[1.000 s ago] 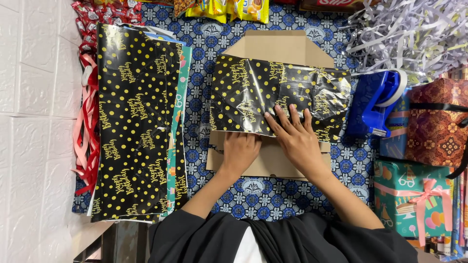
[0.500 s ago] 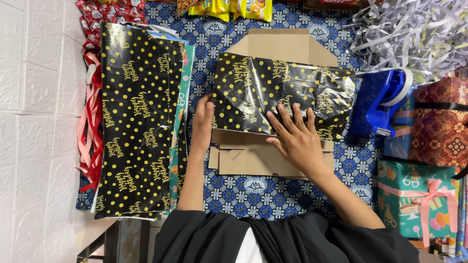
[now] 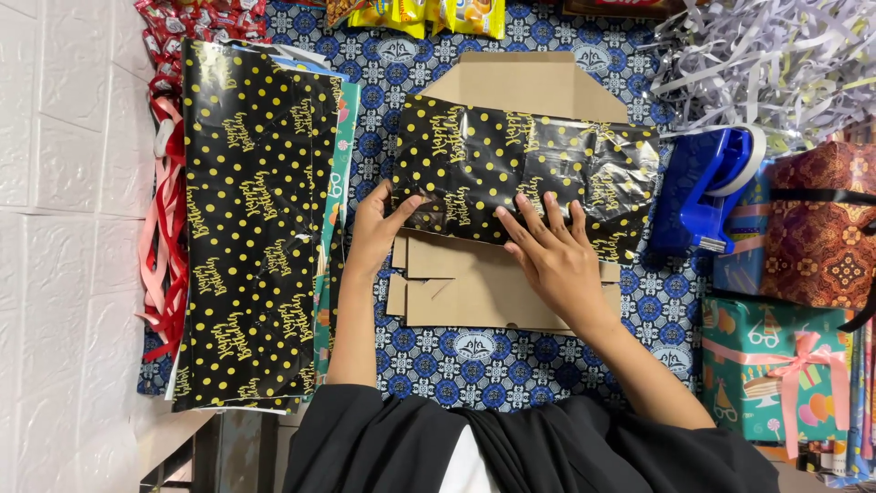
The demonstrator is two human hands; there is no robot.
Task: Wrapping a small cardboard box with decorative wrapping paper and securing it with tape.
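Note:
A flat brown cardboard box (image 3: 474, 292) lies on the blue patterned cloth (image 3: 474, 365). Across its middle lies a crinkled sheet of black wrapping paper with gold dots (image 3: 520, 164). My left hand (image 3: 379, 228) pinches the paper's lower left corner between thumb and fingers. My right hand (image 3: 552, 251) rests flat with fingers spread on the paper's lower edge and the cardboard below it.
A stack of black gold-dotted wrapping sheets (image 3: 251, 219) lies to the left, with red ribbons (image 3: 164, 237) beside it. A blue tape dispenser (image 3: 707, 192), wrapped gift boxes (image 3: 785, 365) and shredded paper (image 3: 776, 64) are on the right. Snack packets (image 3: 420, 14) line the far edge.
My left hand has moved from the cardboard below the paper out to the paper's lower left corner and taken hold of it. My right hand has stayed pressed on the paper.

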